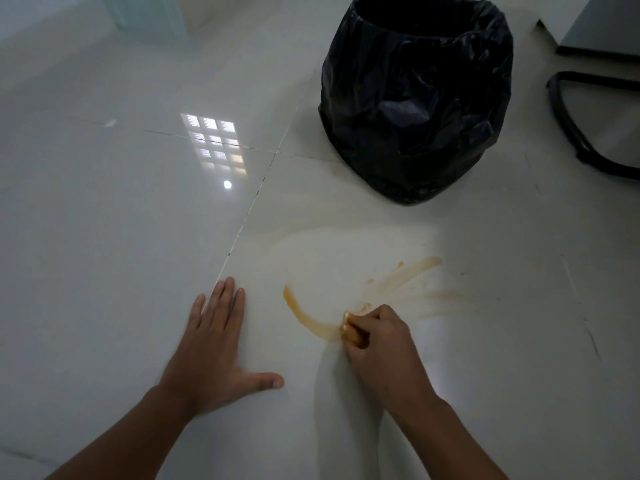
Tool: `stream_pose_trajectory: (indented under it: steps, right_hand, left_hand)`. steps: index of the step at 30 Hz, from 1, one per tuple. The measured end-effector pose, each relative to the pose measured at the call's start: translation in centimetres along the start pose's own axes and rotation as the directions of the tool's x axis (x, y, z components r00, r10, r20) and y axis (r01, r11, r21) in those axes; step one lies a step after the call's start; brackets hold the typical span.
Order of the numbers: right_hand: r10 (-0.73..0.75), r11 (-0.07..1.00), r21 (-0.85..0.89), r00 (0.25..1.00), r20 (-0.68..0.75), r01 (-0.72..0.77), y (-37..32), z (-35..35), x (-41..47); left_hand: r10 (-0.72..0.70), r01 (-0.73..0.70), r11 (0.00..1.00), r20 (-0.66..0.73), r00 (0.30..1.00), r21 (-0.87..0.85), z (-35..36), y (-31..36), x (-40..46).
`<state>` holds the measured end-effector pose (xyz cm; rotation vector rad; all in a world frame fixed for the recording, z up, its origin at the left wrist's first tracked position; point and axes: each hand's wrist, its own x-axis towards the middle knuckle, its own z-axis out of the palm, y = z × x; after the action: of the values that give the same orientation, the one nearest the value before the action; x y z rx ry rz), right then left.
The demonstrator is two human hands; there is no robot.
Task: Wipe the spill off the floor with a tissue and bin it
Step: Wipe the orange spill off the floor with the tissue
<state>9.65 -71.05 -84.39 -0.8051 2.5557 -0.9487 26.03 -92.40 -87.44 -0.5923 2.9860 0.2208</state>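
An orange-brown spill point(308, 317) is smeared in curved streaks across the glossy white floor tile, with a second streak point(408, 273) reaching up to the right. My right hand point(379, 344) is shut on a wadded tissue point(349, 329), stained orange, and presses it on the floor at the end of the curved streak. Most of the tissue is hidden under my fingers. My left hand point(216, 348) lies flat on the tile to the left of the spill, fingers spread, holding nothing. A bin point(415, 98) lined with a black plastic bag stands beyond the spill, its mouth open.
A black curved strap or cable point(568, 123) lies on the floor right of the bin. A grey cabinet or appliance base point(602, 26) stands at the top right. Tile seams cross left of the bin; a window reflection point(216, 143) glares on the floor.
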Motion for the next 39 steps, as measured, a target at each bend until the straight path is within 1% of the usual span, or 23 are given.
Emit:
stream_pose_trajectory:
  steps: [4, 8, 11, 14, 15, 17, 20, 23, 26, 29, 31, 33, 35, 36, 38, 39]
  right_hand:
    - [-0.016, 0.999, -0.029, 0.998, 0.057, 0.018, -2.7, 1.9, 1.1]
    - [-0.019, 0.999, -0.028, 0.999, 0.034, 0.020, -4.8, 3.4, 3.2]
    - [-0.046, 0.995, -0.083, 0.998, 0.041, 0.050, -5.4, 3.3, 4.8]
    - [-0.076, 0.995, -0.072, 0.997, -0.025, 0.074, -4.4, 1.3, 5.6]
    - [-0.071, 0.994, -0.081, 0.997, -0.018, 0.070, -3.7, 0.7, 5.6]
    - [-0.049, 0.989, -0.136, 0.998, 0.043, 0.054, -2.4, -0.1, 5.0]
    - [-0.062, 0.977, -0.193, 0.990, 0.130, 0.087, -2.2, 0.0, 4.0]
    - [-0.110, 0.971, -0.194, 0.979, 0.173, 0.143, -3.7, 1.4, 3.8]
    - [-0.092, 0.980, -0.160, 0.981, 0.169, 0.120, -5.2, 3.0, 4.2]
    - [-0.060, 0.987, -0.137, 0.989, 0.136, 0.079, -5.9, 4.2, 5.1]
    - [-0.069, 0.991, -0.110, 0.992, 0.108, 0.081, -6.0, 4.4, 5.7]
    - [-0.079, 0.994, -0.073, 0.991, 0.111, 0.087, -6.0, 4.2, 6.1]
    - [-0.125, 0.992, 0.013, 0.980, 0.157, 0.124, -5.5, 3.6, 6.2]
    - [-0.172, 0.985, 0.034, 0.966, 0.192, 0.169, -5.2, 3.3, 6.3]
    - [-0.248, 0.965, -0.017, 0.931, 0.267, 0.262, -4.7, 3.1, 6.3]
    - [-0.267, 0.956, -0.048, 0.924, 0.272, 0.290, -4.4, 3.1, 6.1]
  left_hand:
    - [0.003, -0.003, 1.000, 0.009, 1.000, 0.007, -0.2, 0.1, -0.1]
    - [0.005, -0.005, 1.000, 0.013, 1.000, 0.000, -0.6, 0.4, -0.3]
    - [-0.011, 0.011, 1.000, 0.014, 1.000, -0.003, -0.9, 0.5, -0.3]
    - [-0.010, 0.010, 1.000, 0.012, 1.000, 0.000, -0.9, 0.4, -0.2]
    - [-0.010, 0.010, 1.000, 0.012, 1.000, 0.001, -0.8, 0.4, -0.3]
    - [-0.014, 0.014, 1.000, 0.013, 1.000, 0.002, -0.7, 0.4, -0.2]
    - [-0.011, 0.011, 1.000, 0.018, 1.000, 0.011, -0.8, 0.5, 0.0]
    - [-0.012, 0.012, 1.000, 0.006, 1.000, 0.003, -0.8, 0.4, -0.1]
    - [-0.026, 0.025, 0.999, -0.009, 1.000, -0.019, -0.7, 0.5, -0.2]
    - [-0.036, 0.035, 0.998, -0.015, 0.999, -0.046, -0.6, 0.5, -0.1]
    - [-0.044, 0.043, 0.997, -0.024, 0.999, -0.060, -0.6, 0.4, -0.1]
    - [-0.044, 0.042, 0.997, -0.033, 0.998, -0.072, -0.6, 0.4, -0.1]
    - [-0.041, 0.039, 0.996, -0.029, 0.999, -0.074, -0.7, 0.3, -0.2]
    - [-0.041, 0.039, 0.997, -0.031, 0.999, -0.074, -0.7, 0.3, -0.2]
    - [-0.035, 0.033, 0.997, -0.029, 0.999, -0.073, -0.7, 0.3, -0.3]
    - [-0.033, 0.030, 0.997, -0.028, 0.999, -0.072, -0.7, 0.3, -0.3]
